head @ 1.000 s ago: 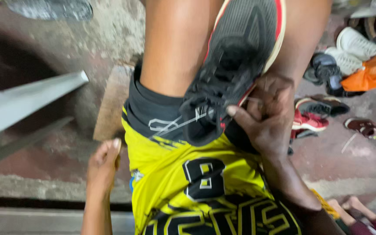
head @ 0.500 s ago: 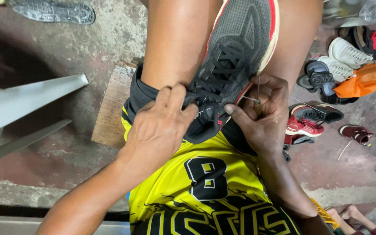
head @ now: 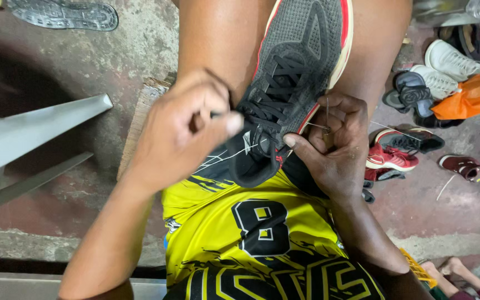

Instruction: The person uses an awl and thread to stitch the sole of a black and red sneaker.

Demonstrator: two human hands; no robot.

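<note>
A dark grey sports shoe [head: 295, 66] with black laces and a red and cream sole edge lies between my bare thighs, its opening toward me. My left hand [head: 181, 130] pinches the shoe's collar and laces at the left side. My right hand [head: 334, 147] grips the shoe's right edge by the sole and holds a thin metal needle [head: 327, 114] upright there. A pale thread [head: 223, 158] runs from the shoe across my lap, over yellow and black shorts [head: 251, 233].
A grey metal chair leg [head: 34, 130] juts in from the left over the stained concrete floor. A wooden board [head: 140, 119] lies under my left leg. Several shoes and an orange bag [head: 470, 97] are heaped at the right. A loose grey sole [head: 65, 14] lies at top left.
My left hand rose from beside my hip to the shoe and now pinches its collar. The right hand stays on the shoe's edge, with the needle now showing.
</note>
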